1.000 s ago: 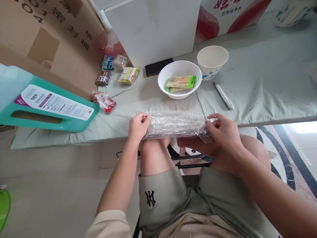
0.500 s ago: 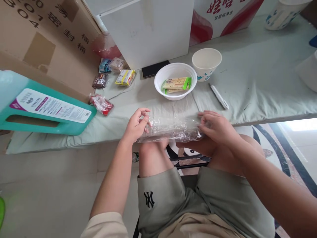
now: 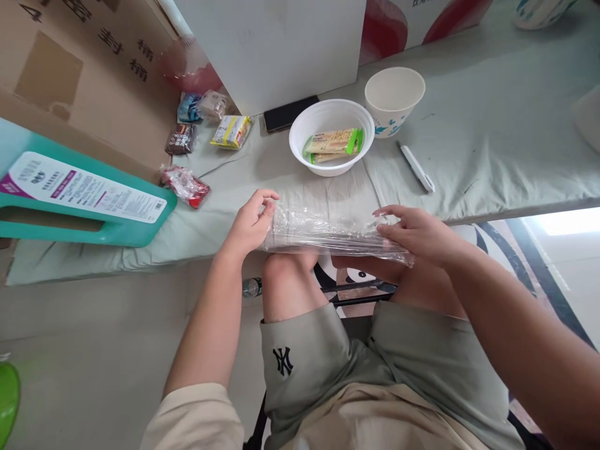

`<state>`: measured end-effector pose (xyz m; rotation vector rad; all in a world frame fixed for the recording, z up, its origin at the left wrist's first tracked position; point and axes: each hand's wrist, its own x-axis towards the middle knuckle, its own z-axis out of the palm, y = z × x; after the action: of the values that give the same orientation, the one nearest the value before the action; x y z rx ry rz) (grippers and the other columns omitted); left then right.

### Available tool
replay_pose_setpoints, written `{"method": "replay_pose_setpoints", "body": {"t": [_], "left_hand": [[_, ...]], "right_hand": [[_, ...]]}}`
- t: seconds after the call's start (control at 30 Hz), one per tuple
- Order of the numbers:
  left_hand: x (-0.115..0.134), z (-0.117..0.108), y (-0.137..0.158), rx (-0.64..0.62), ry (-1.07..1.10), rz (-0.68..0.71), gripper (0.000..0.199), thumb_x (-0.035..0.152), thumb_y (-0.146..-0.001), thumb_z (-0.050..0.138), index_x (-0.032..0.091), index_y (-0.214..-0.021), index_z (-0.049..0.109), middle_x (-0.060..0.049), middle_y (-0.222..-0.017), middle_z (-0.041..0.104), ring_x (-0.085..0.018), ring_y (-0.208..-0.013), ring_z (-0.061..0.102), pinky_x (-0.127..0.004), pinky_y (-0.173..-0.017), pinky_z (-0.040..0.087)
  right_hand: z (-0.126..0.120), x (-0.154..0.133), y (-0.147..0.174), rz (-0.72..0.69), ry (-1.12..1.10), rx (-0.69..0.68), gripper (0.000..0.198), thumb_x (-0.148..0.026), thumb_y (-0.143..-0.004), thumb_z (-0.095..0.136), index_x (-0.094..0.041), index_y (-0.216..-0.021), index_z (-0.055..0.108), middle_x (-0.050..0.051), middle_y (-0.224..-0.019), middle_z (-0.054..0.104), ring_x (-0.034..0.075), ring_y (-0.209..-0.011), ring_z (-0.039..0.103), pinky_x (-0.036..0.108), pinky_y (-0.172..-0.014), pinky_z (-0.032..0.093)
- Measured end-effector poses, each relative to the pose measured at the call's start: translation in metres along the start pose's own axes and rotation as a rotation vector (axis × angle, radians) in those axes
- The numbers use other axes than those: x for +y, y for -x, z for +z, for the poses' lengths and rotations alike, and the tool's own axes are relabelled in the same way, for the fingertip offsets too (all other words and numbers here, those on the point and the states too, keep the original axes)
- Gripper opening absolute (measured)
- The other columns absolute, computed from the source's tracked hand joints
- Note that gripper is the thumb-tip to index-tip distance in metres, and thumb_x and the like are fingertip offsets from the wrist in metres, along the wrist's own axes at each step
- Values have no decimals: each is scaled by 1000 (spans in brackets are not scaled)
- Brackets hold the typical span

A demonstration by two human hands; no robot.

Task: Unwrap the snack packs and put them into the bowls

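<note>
A crinkled clear plastic bag (image 3: 328,234) stretches between my hands at the front edge of the cloth-covered table (image 3: 497,150). My left hand (image 3: 252,223) pinches its left end between thumb and fingers. The right end is gripped by my right hand (image 3: 412,232), with the thumb on the near side and a loose corner hanging below. Just beyond the bag stands a white bowl (image 3: 299,153) holding green-edged snack packets (image 3: 332,142). A paper cup (image 3: 394,100) touches or nearly touches the bowl's right side. A white pen-like object (image 3: 417,169) lies right of the bowl.
Small wrapped snacks (image 3: 232,132) and a red wrapper (image 3: 187,186) lie at left, beside a big green jug (image 3: 89,194) and a cardboard box (image 3: 94,81). Behind the bowl are a black phone (image 3: 288,114) and a white box (image 3: 281,50). A plastic bottle (image 3: 252,287) is on the floor.
The plastic bag is pulled flatter and straighter between my hands, its right corner now hanging below my right hand. The camera view has tilted slightly downward.
</note>
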<state>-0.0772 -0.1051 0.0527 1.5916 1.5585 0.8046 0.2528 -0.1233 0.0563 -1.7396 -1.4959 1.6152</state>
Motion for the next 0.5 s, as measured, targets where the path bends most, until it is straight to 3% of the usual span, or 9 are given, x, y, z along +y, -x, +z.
{"method": "replay_pose_setpoints", "body": {"t": [0.03, 0.1, 0.17, 0.27, 0.33, 0.4, 0.5], "left_hand": [[0, 0, -1, -19, 0, -16, 18, 30, -90, 57, 26, -106, 62, 0, -93, 56, -7, -48, 45, -22, -48, 40], [1, 0, -4, -22, 1, -47, 20, 28, -88, 57, 27, -107, 63, -1, -94, 56, -7, -48, 45, -23, -47, 40], [0, 0, -6, 28, 6, -59, 20, 26, -87, 58, 27, -106, 63, -1, -94, 56, -6, -46, 44, -23, -46, 39], [0, -4, -7, 115, 35, -54, 18, 27, -86, 60, 27, -104, 62, -1, -94, 56, -6, -46, 43, -22, -44, 36], [3, -8, -3, 118, 85, -30, 19, 31, -86, 63, 27, -104, 61, -1, -94, 57, -6, -46, 43, -22, -42, 34], [14, -13, 3, 64, 134, 13, 18, 35, -86, 65, 27, -101, 62, -2, -91, 57, -6, -45, 41, -22, -39, 32], [45, -20, 16, -86, 151, 36, 16, 37, -82, 71, 24, -87, 64, -1, -80, 55, -7, -44, 41, -22, -38, 32]], "right_hand": [[-3, -2, -1, 18, 85, -45, 39, -39, -81, 68, -21, -115, 66, -4, -53, 62, 14, -40, 52, 26, -41, 38], [-5, 0, -4, -2, 214, 17, 31, -35, -82, 66, -21, -109, 70, -3, -51, 61, 16, -44, 55, 28, -47, 41], [-2, 7, -7, -98, 286, 230, 32, -32, -83, 64, -21, -113, 69, -1, -59, 66, 18, -50, 58, 30, -55, 45], [2, 23, -8, -260, 322, 565, 37, -30, -82, 62, -22, -118, 66, 7, -91, 74, 22, -71, 66, 38, -71, 51], [1, 27, -4, -361, 325, 661, 38, -31, -80, 63, -22, -117, 65, 12, -110, 72, 27, -90, 69, 44, -83, 53], [1, 18, 1, -512, 322, 586, 43, -36, -80, 67, -22, -120, 64, 13, -121, 68, 30, -108, 66, 47, -95, 51], [10, -18, -2, -775, 285, 230, 64, -44, -78, 73, -24, -136, 56, 12, -141, 59, 32, -129, 56, 48, -108, 46]]}}
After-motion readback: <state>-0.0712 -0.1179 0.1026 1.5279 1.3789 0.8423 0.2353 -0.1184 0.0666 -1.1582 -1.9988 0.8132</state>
